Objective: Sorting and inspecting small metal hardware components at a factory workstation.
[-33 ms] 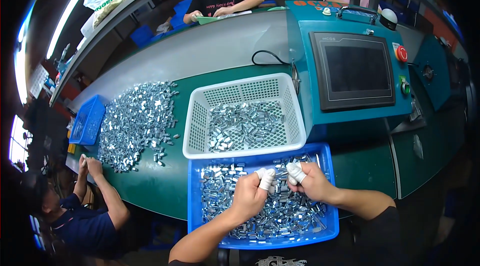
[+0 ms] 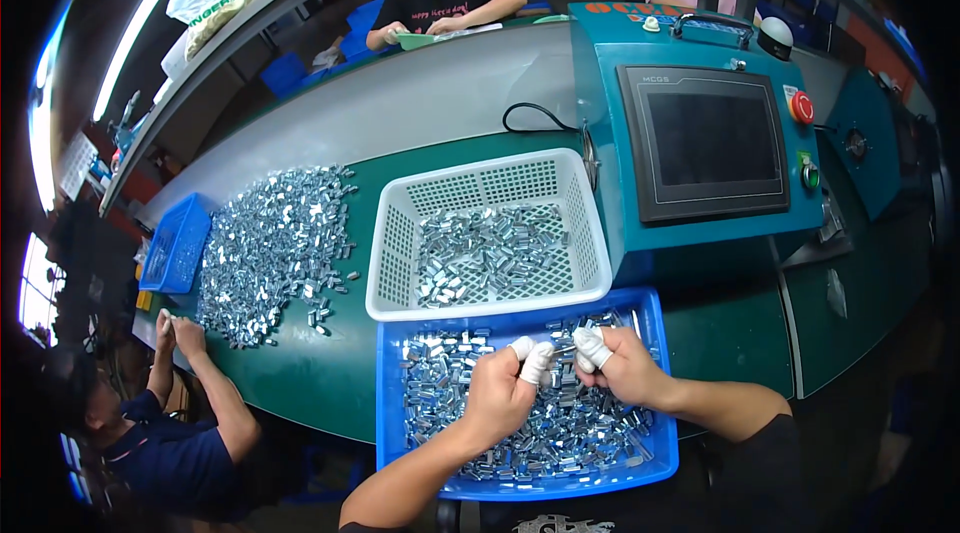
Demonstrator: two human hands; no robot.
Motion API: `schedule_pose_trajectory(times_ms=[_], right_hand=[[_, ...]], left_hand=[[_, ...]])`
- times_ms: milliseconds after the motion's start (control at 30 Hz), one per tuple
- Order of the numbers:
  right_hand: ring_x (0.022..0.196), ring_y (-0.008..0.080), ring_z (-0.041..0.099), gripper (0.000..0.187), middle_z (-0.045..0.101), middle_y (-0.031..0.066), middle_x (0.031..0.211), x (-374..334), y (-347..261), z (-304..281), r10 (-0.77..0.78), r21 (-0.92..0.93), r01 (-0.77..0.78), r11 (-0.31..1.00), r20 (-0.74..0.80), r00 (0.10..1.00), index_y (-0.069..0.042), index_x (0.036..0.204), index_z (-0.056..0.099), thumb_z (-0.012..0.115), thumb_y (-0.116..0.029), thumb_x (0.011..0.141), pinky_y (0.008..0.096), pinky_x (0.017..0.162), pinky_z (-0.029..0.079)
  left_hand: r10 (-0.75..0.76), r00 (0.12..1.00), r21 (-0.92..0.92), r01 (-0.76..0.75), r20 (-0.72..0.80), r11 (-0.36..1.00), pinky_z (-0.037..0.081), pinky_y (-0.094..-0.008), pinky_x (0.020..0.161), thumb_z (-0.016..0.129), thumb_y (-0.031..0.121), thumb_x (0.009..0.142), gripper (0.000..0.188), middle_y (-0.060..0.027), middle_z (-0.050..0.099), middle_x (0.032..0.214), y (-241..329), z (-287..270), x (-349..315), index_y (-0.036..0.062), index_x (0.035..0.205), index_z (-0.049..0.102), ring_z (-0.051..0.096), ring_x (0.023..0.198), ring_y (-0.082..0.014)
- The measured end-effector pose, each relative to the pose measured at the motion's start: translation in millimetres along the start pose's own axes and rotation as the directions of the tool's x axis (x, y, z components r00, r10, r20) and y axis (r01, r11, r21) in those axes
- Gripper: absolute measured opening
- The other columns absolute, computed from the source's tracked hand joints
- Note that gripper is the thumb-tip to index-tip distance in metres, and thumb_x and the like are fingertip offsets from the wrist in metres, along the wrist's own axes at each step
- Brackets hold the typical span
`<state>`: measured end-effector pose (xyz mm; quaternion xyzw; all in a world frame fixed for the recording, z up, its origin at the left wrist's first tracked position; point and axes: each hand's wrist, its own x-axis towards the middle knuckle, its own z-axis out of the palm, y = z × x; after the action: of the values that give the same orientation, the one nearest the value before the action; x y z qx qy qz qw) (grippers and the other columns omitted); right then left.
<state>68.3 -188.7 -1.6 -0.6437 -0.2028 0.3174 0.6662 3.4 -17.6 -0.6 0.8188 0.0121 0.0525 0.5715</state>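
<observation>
Over the blue tray (image 2: 668,433) both my hands are closed, thumbs and fingers pinched, with white wraps on several digits. My left hand (image 2: 503,391) faces my right hand (image 2: 632,365), with a narrow gap between their fingertips. A small metallic glint shows in that gap, but whether either hand holds a piece I cannot make out. Many small shiny metal pieces (image 2: 560,438) fill the tray below, short and block-like. Just beyond stands a white perforated basket (image 2: 592,253), with a loose layer of similar metal pieces (image 2: 490,248) on its bottom.
A teal machine (image 2: 605,123) with a dark screen (image 2: 708,138) and a red button (image 2: 802,108) stands right of the basket. Left on the green table (image 2: 290,388) lies a large heap of metal pieces (image 2: 275,243) beside a small blue bin (image 2: 180,248). A co-worker's hands (image 2: 180,331) are near it.
</observation>
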Motion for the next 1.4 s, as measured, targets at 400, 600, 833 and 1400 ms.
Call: schedule_pose_trajectory(times_ms=[400,600,833,1400], right_hand=[[0.043,0.0067,0.035,0.043,0.047,0.0011,0.054,6.7,5.6,-9.7,0.194,0.27,-0.164,0.949,-0.087,0.977,-0.008,0.066,0.048,0.036,-0.035,0.098,0.0212,0.041,0.028],[0.044,0.0068,0.035,0.041,0.046,0.0015,0.055,4.0,5.2,-7.9,0.173,0.23,-0.16,0.96,-0.036,0.984,-0.008,0.068,0.047,0.036,-0.033,0.098,0.021,0.042,0.029],[0.047,0.0056,0.036,0.04,0.047,0.0003,0.057,4.3,3.8,-9.9,0.171,0.252,-0.151,0.956,-0.057,0.984,-0.008,0.069,0.048,0.038,-0.034,0.098,0.02,0.044,0.03],[0.048,0.0046,0.038,0.04,0.049,0.0003,0.058,0.5,6.2,-7.7,0.153,0.224,-0.15,0.963,0.003,0.988,-0.008,0.068,0.05,0.041,-0.034,0.097,0.0196,0.044,0.029]], left_hand=[[0.011,0.995,-0.042,-0.015,-0.1,0.999,0.045,-0.0206,0.061,0.067,0.004,0.08,0.012,-0.0012,0.063,0.077,2.6,-14.1,9.2,0.0012,0.091,0.064,0.054,0.065,-0.005],[-0.056,0.954,-0.254,-0.021,-0.295,0.967,0.047,-0.0187,0.065,0.062,0.003,0.084,0.045,-0.0085,0.06,0.101,-8.2,-29.3,31.4,0.0015,0.125,0.042,0.053,0.078,-0.0059],[-0.015,0.995,0.534,-0.039,0.096,0.845,0.049,-0.0339,0.072,0.068,0.021,0.079,0.03,-0.0128,0.064,0.091,6.0,-15.6,13.2,-0.0019,0.098,0.064,0.061,0.077,-0.0239],[-0.03,0.969,0.571,-0.12,0.246,0.812,0.044,-0.0381,0.072,0.071,0.016,0.073,0.021,-0.013,0.063,0.081,-17.1,-7.4,5.6,0.0029,0.088,0.062,0.058,0.077,-0.0283]])
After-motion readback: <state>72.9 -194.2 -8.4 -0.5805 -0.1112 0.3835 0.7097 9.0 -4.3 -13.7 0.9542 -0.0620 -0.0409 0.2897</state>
